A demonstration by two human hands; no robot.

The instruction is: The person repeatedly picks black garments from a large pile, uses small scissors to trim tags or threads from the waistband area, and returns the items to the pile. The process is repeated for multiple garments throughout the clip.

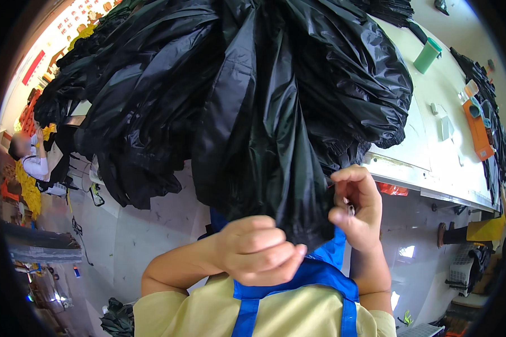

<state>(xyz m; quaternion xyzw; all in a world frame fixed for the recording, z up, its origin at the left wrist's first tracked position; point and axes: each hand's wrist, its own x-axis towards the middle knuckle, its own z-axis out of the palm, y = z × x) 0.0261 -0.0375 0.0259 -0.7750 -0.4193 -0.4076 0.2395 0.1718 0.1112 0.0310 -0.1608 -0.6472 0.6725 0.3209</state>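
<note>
Black, glossy, crinkled fabric (247, 95), gathered in deep pleats like a folded umbrella canopy, fills the upper centre of the frame and narrows to a bunched end at lower centre, where the left hand (258, 250) is closed in a fist around it. Just right of that end, the right hand (357, 205) pinches a small metallic piece (350, 209) between thumb and forefinger, touching the cloth's edge; what the piece is cannot be made out. Behind, a pale worktable (433, 135) at right carries a green cylinder (427, 55) and an orange box (478, 132), its far end cut off by the rim.
</note>
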